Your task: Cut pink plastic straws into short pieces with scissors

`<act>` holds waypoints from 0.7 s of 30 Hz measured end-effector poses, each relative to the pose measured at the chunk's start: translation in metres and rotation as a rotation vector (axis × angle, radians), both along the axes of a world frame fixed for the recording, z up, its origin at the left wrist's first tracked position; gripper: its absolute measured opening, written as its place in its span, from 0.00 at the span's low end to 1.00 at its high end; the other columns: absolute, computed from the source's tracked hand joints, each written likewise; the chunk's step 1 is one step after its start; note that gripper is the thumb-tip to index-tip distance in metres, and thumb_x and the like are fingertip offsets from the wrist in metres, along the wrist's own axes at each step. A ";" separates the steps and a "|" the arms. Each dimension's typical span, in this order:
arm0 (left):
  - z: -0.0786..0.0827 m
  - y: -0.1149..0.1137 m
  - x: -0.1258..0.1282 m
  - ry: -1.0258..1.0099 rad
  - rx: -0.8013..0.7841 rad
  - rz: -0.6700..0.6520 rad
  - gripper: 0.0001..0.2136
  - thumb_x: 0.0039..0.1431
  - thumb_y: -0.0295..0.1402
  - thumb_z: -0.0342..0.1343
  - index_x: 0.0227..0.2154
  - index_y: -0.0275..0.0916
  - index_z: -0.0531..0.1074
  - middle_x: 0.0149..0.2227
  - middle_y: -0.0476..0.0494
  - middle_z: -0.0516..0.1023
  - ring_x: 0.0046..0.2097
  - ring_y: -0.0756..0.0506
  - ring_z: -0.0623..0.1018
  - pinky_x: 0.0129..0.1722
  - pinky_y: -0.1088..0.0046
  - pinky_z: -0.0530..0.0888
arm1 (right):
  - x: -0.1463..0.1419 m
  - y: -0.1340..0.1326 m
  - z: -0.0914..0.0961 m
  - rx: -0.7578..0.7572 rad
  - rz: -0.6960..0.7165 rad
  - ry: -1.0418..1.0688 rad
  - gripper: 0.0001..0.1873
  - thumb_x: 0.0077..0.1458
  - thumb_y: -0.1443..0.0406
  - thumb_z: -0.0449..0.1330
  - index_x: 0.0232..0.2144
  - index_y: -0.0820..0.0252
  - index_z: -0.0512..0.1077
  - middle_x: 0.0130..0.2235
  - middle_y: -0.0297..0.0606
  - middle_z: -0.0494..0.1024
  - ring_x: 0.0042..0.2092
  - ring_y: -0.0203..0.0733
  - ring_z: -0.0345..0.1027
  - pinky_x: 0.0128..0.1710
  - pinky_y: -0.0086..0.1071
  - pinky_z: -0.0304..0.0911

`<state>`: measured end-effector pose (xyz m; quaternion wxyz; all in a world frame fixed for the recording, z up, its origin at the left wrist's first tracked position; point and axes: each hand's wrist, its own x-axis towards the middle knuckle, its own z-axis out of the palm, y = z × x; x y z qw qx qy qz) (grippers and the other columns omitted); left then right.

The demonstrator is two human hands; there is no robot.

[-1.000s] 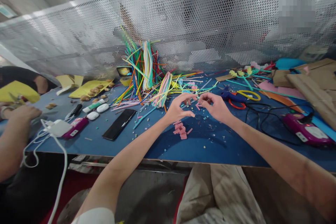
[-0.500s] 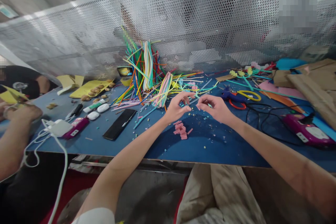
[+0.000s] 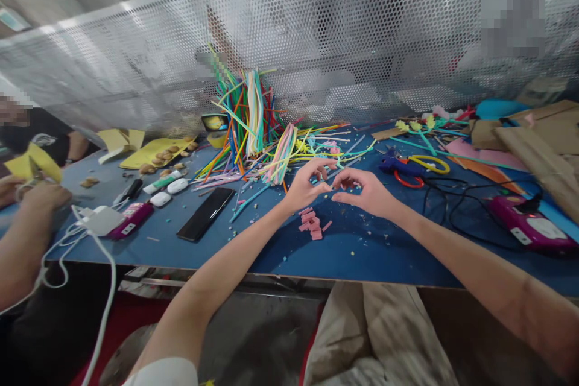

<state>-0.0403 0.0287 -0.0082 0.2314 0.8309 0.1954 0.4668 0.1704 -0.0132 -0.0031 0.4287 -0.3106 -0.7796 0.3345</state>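
My left hand [image 3: 310, 184] is curled above the blue table, thumb stretched toward the other hand. Facing it, my right hand [image 3: 365, 188] has bent fingers, their tips meeting the left thumb tip. Whatever tiny thing lies between the fingertips is too small to name. Just below the hands lies a small heap of pink cut pieces [image 3: 312, 224]. Behind them rests a bundle of pastel pipe cleaners [image 3: 281, 157]. To the right of my right hand are blue-handled pliers [image 3: 392, 163] and scissors with a red loop [image 3: 409, 180].
A black phone [image 3: 205, 214] and white earbud cases [image 3: 168, 193] lie left. A tall pipe-cleaner bunch [image 3: 254, 111] stands at the back. Purple power strips [image 3: 531, 226] with cables sit at both sides. Cardboard [image 3: 538, 151] fills the right. A co-worker's hand [image 3: 45, 199] cuts yellow paper [image 3: 38, 163].
My right hand has shifted slightly left, its fingertips now touching the left thumb; the small pinkish bit at its fingertips no longer shows. The co-worker's yellow paper has risen and opened out.
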 end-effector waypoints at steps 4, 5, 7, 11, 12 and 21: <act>0.000 0.001 0.001 0.015 -0.015 0.009 0.33 0.53 0.58 0.57 0.54 0.38 0.70 0.45 0.38 0.75 0.36 0.50 0.71 0.36 0.72 0.71 | -0.005 -0.001 -0.002 -0.002 -0.024 -0.019 0.14 0.52 0.54 0.67 0.36 0.56 0.74 0.35 0.34 0.77 0.33 0.37 0.63 0.35 0.33 0.60; 0.000 0.001 0.001 0.020 -0.016 0.011 0.33 0.53 0.58 0.57 0.54 0.38 0.70 0.46 0.37 0.75 0.36 0.50 0.72 0.36 0.72 0.71 | -0.005 -0.001 -0.002 -0.003 -0.027 -0.029 0.13 0.53 0.55 0.67 0.36 0.56 0.75 0.34 0.34 0.77 0.33 0.37 0.63 0.35 0.33 0.59; 0.000 0.001 0.001 0.027 -0.015 0.013 0.32 0.54 0.58 0.57 0.53 0.38 0.70 0.46 0.37 0.75 0.36 0.49 0.72 0.36 0.72 0.71 | -0.006 -0.002 -0.001 -0.006 -0.033 -0.047 0.10 0.55 0.57 0.65 0.34 0.57 0.75 0.34 0.33 0.76 0.32 0.36 0.61 0.35 0.32 0.58; 0.000 0.000 0.000 0.018 -0.047 0.011 0.31 0.56 0.57 0.55 0.54 0.39 0.70 0.46 0.37 0.75 0.36 0.49 0.72 0.36 0.72 0.70 | -0.003 -0.003 0.002 -0.009 -0.027 -0.017 0.08 0.58 0.60 0.61 0.32 0.58 0.73 0.32 0.32 0.75 0.31 0.35 0.61 0.34 0.31 0.57; 0.000 -0.001 0.000 0.012 -0.058 0.012 0.31 0.56 0.57 0.55 0.54 0.39 0.70 0.46 0.37 0.75 0.36 0.49 0.72 0.35 0.73 0.70 | -0.002 -0.003 0.003 -0.016 -0.028 0.007 0.08 0.58 0.60 0.61 0.33 0.58 0.73 0.32 0.32 0.74 0.31 0.35 0.61 0.33 0.31 0.57; -0.002 0.001 -0.001 0.006 -0.087 0.009 0.26 0.57 0.50 0.60 0.54 0.41 0.70 0.47 0.39 0.75 0.37 0.49 0.72 0.36 0.73 0.70 | 0.001 -0.001 0.001 -0.077 -0.013 0.155 0.10 0.59 0.57 0.61 0.34 0.58 0.72 0.32 0.34 0.73 0.32 0.36 0.62 0.33 0.30 0.59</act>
